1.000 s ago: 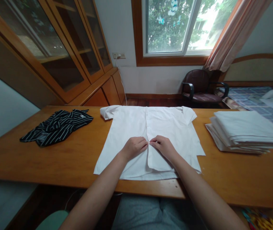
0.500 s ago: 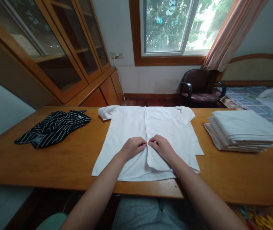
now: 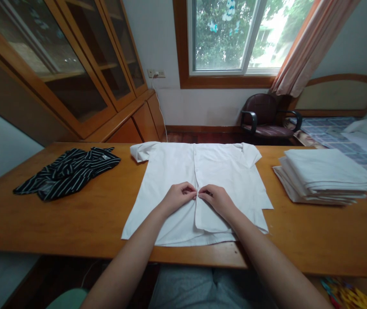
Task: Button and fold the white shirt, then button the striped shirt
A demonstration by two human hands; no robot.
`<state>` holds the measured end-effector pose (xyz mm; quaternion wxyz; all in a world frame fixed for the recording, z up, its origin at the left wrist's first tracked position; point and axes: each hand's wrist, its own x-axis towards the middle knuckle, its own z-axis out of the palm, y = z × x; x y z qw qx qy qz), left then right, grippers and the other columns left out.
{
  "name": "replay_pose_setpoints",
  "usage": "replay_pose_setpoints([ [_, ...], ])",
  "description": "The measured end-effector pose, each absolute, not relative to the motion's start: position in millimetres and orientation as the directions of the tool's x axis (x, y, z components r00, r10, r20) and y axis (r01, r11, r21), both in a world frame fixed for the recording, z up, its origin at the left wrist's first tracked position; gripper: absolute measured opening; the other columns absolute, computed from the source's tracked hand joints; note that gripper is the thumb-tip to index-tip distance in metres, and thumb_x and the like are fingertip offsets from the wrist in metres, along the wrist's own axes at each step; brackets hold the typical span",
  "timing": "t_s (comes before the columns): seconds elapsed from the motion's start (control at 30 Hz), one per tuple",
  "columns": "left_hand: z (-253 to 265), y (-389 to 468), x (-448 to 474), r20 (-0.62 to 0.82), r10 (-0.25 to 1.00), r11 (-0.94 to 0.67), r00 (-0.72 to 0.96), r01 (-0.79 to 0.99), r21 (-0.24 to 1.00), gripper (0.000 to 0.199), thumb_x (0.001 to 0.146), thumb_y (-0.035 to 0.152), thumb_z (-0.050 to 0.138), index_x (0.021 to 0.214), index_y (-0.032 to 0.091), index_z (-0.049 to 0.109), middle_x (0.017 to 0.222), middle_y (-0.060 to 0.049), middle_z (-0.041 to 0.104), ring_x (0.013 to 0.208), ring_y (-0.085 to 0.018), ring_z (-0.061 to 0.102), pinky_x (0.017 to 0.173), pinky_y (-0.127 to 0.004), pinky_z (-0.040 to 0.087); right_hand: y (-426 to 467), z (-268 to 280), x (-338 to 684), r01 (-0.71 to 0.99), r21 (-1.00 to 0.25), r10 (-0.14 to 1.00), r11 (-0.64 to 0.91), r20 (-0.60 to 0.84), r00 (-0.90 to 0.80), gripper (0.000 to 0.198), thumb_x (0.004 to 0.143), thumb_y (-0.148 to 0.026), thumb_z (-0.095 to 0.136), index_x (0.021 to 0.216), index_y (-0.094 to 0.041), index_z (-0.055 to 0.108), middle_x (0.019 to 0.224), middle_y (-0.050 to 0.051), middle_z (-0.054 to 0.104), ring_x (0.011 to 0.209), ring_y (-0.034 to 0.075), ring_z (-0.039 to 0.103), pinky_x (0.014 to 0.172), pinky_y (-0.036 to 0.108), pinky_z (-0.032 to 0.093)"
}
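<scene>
Cloth of a white, short-sleeved, button-front shirt (image 3: pixel 180 169) lies flat beneath our left hand (image 3: pixel 177 197) and our right hand (image 3: pixel 217 199), spread across a brown, smooth-topped wooden table (image 3: pixel 83 219). Both of us, left and right, meet at the shirt's front opening, fingertips nearly touching. With the left we pinch the cloth at that opening between thumb and fingers, the other fingers curled in; with the right we pinch it from the opposite side, the knuckles arched above the fabric. Whether a button sits between our fingertips we cannot tell.

Beyond our hands the narrow front strip (image 3: pixel 196 161) runs straight away from us to the shirt's far end. One short sleeve (image 3: pixel 143 151) lies ahead and to the left of our left hand, the other (image 3: pixel 251 154) ahead and to the right of our right hand. Nearer to us than our hands, the front edge lifts a little and the hem lies in overlapping layers close to the table's near edge.

Well apart to the left of our left hand we have a crumpled black garment with white stripes (image 3: pixel 69 174). Well apart to the right of our right hand stands a neat stack of folded white fabric (image 3: pixel 326 174).
</scene>
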<state>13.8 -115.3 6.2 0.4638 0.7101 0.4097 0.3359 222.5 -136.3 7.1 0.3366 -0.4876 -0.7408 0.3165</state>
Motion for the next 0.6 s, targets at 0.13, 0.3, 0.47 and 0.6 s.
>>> replay_pose_setpoints([
  [0.13, 6.7, -112.5, 15.7, -0.019, 0.908, -0.063, 0.418, 0.182, 0.981, 0.023, 0.080, 0.034, 0.074, 0.094, 0.018, 0.065, 0.087, -0.004, 0.072, 0.081, -0.018, 0.071, 0.075, -0.031, 0.058, -137.4, 7.7, 221.9, 0.481, -0.821, 0.942, 0.309, 0.196, -0.271, 0.008, 0.088, -0.028, 0.067, 0.090, -0.024, 0.073, 0.085, 0.001, 0.074, 0.079, 0.017, 0.067, 0.077, 0.028, 0.049],
  [0.3, 10.0, -110.2, 19.4, -0.052, 0.905, -0.031, 0.422, 0.186, 0.982, 0.021, 0.077, 0.028, 0.075, 0.092, 0.017, 0.065, 0.088, -0.004, 0.071, 0.082, -0.017, 0.069, 0.075, -0.029, 0.056, -138.1, 9.1, 221.2, 0.482, -0.817, 0.941, 0.316, 0.203, -0.272, 0.007, 0.086, -0.026, 0.068, 0.091, -0.023, 0.072, 0.085, 0.001, 0.073, 0.077, 0.016, 0.065, 0.075, 0.027, 0.049],
  [0.47, 10.9, -108.8, 19.4, -0.114, 0.898, 0.031, 0.425, 0.197, 0.980, 0.020, 0.073, 0.020, 0.073, 0.091, 0.017, 0.064, 0.083, -0.002, 0.070, 0.077, -0.015, 0.066, 0.069, -0.025, 0.051, -138.5, 8.7, 221.6, 0.469, -0.817, 0.932, 0.336, 0.214, -0.293, 0.008, 0.084, -0.020, 0.069, 0.092, -0.022, 0.071, 0.083, 0.000, 0.071, 0.075, 0.015, 0.063, 0.073, 0.026, 0.048],
  [0.6, 12.2, -109.2, 18.1, -0.143, 0.890, 0.074, 0.434, 0.172, 0.982, 0.021, 0.073, 0.023, 0.074, 0.089, 0.017, 0.062, 0.080, -0.001, 0.067, 0.074, -0.014, 0.063, 0.064, -0.022, 0.045, -138.1, 7.6, 221.4, 0.463, -0.820, 0.932, 0.337, 0.218, -0.291, 0.010, 0.084, -0.016, 0.068, 0.092, -0.022, 0.070, 0.084, 0.000, 0.070, 0.075, 0.014, 0.062, 0.073, 0.026, 0.047],
])
